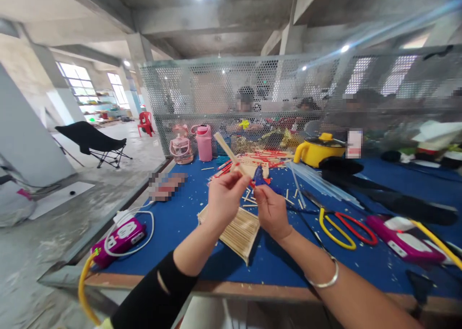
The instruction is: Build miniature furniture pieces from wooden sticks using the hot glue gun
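Note:
My left hand [227, 194] is closed around pale wooden sticks [225, 148], like a pair of disposable chopsticks, slanting up and left. My right hand [270, 208] is closed close beside it, thumb up, at the lower end of the sticks, where a bit of red shows. What its fingers grip is hidden. Just behind it is a blue object [259, 176], perhaps part of a glue gun; I cannot tell whether the hand touches it. Below both hands, a square panel of sticks laid side by side [240, 230] lies on the blue tabletop [162, 252].
A pile of red-and-wood sticks [263, 156] lies behind the hands, with short stick pieces around. Scissors [339, 228], translucent rods [325, 184] and a yellow pot [319, 151] are at right. Purple power strips [117, 242] sit both sides. Pink bottles [204, 143] stand before a mesh screen [202, 88].

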Demonstrator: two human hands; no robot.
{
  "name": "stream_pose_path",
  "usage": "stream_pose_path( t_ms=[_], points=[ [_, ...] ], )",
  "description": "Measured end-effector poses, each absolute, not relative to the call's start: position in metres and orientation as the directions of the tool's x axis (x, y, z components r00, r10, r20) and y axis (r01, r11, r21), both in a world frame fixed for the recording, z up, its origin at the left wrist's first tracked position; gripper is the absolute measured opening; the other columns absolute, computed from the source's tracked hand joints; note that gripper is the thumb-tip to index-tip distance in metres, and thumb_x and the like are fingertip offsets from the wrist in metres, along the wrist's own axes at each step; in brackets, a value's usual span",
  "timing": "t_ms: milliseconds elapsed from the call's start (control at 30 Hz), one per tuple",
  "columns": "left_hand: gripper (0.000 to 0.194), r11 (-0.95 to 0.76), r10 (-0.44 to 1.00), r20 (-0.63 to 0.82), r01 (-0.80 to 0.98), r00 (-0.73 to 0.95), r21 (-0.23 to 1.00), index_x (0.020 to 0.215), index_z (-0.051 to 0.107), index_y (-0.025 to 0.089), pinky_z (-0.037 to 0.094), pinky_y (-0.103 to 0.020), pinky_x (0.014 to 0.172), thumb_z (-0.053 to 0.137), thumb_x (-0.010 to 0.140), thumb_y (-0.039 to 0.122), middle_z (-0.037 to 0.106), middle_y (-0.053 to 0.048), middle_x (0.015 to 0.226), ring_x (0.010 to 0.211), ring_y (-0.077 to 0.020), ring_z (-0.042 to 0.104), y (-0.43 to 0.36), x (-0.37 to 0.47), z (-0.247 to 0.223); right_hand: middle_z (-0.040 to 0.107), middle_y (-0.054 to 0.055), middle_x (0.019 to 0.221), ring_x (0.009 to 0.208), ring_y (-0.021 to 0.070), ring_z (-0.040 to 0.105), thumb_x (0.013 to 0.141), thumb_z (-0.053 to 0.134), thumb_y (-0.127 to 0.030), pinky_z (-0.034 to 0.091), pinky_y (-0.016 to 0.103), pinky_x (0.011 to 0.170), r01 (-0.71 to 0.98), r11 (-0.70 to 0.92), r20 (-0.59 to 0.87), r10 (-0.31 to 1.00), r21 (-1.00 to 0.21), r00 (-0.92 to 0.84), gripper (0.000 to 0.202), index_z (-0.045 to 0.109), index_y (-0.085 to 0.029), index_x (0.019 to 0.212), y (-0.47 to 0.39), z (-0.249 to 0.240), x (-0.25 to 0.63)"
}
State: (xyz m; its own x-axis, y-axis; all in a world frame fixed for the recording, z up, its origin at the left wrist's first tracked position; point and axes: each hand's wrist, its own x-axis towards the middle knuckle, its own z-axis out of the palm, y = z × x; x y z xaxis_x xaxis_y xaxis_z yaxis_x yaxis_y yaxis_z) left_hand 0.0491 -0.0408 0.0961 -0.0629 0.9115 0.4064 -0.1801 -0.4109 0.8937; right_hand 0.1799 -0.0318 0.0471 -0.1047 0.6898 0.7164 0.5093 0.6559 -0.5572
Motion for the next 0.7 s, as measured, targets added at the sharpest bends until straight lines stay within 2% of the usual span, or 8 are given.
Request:
stream_pose_path(
  t_ms=[167, 300, 400, 467, 533, 600, 700],
  points=[
    [0.02, -0.486, 0.869, 0.48, 0.027, 0.12, 0.874, 0.074, 0.065, 0.014, 0.045, -0.025, 0.062, 0.057, 0.079, 0.032, 0.061, -0.002, 0.068, 0.066, -0.0132, 0.053, -0.025, 0.08, 0.098, 0.044, -0.002, 0.059, 0.052, 0.0133, 0.04, 0.093, 0.03, -0.045, 0.034, 0.027, 0.051, 0.337, 0.601, 0.663, 0.742, -0.724, 0.1, 0.035, 0.045, -0.022, 0.071, -0.022, 0.047, 0.182],
    [0.021, -0.545, 0.836, 0.51, 0.199, 0.201, 0.815, 0.087, 0.06, 0.015, 0.043, -0.025, 0.059, 0.045, 0.085, 0.029, 0.061, -0.003, 0.07, 0.06, -0.0127, 0.052, -0.011, 0.071, 0.106, 0.049, 0.0, 0.064, 0.059, 0.0142, 0.046, 0.091, 0.033, -0.053, 0.04, 0.027, 0.055, 0.243, 0.603, 0.619, 0.785, -0.76, -0.012, 0.04, 0.053, -0.021, 0.077, -0.011, 0.052, 0.191],
    [0.022, -0.635, 0.771, 0.519, 0.5, 0.369, 0.588, 0.087, 0.059, 0.015, 0.04, -0.027, 0.061, 0.04, 0.088, 0.027, 0.061, -0.004, 0.071, 0.062, -0.0137, 0.051, -0.002, 0.052, 0.11, 0.056, 0.003, 0.083, 0.07, 0.0156, 0.051, 0.084, 0.041, -0.06, 0.045, 0.027, 0.059, 0.151, 0.607, 0.613, 0.79, -0.78, -0.014, 0.044, 0.056, -0.021, 0.096, -0.004, 0.056, 0.198],
    [0.023, -0.687, 0.727, 0.445, 0.565, 0.523, 0.458, 0.085, 0.061, 0.016, 0.039, -0.026, 0.062, 0.041, 0.087, 0.027, 0.061, -0.004, 0.072, 0.065, -0.0141, 0.051, 0.0, 0.042, 0.108, 0.054, 0.002, 0.078, 0.062, 0.014, 0.05, 0.081, 0.042, -0.064, 0.044, 0.025, 0.051, 0.067, 0.555, 0.556, 0.831, -0.829, -0.007, 0.048, 0.056, -0.022, 0.101, -0.001, 0.056, 0.2],
    [0.024, -0.715, 0.697, 0.375, 0.559, 0.611, 0.42, 0.088, 0.063, 0.017, 0.04, -0.025, 0.063, 0.041, 0.088, 0.028, 0.063, -0.004, 0.075, 0.068, -0.0148, 0.053, 0.001, 0.033, 0.104, 0.049, -0.001, 0.061, 0.05, 0.0119, 0.044, 0.083, 0.039, -0.064, 0.039, 0.024, 0.044, -0.003, 0.469, 0.469, 0.883, -0.883, -0.031, 0.049, 0.061, -0.021, 0.09, 0.003, 0.055, 0.201],
    [0.027, -0.694, 0.718, 0.326, 0.594, 0.616, 0.407, 0.094, 0.063, 0.019, 0.042, -0.025, 0.066, 0.04, 0.089, 0.031, 0.065, -0.004, 0.081, 0.072, -0.0156, 0.056, 0.003, 0.022, 0.099, 0.045, -0.002, 0.051, 0.043, 0.0107, 0.042, 0.084, 0.036, -0.063, 0.035, 0.024, 0.041, -0.085, 0.407, 0.408, 0.913, -0.91, 0.001, 0.051, 0.061, -0.02, 0.075, 0.008, 0.055, 0.205],
    [0.029, -0.578, 0.815, 0.306, 0.722, 0.492, 0.379, 0.097, 0.064, 0.02, 0.045, -0.026, 0.074, 0.041, 0.088, 0.034, 0.068, -0.005, 0.09, 0.081, -0.0181, 0.06, 0.014, -0.008, 0.091, 0.044, -0.003, 0.048, 0.038, 0.0096, 0.04, 0.084, 0.035, -0.062, 0.033, 0.024, 0.039, -0.223, 0.406, 0.353, 0.904, -0.886, 0.243, 0.05, 0.055, -0.02, 0.067, 0.02, 0.06, 0.219]
  ],
)
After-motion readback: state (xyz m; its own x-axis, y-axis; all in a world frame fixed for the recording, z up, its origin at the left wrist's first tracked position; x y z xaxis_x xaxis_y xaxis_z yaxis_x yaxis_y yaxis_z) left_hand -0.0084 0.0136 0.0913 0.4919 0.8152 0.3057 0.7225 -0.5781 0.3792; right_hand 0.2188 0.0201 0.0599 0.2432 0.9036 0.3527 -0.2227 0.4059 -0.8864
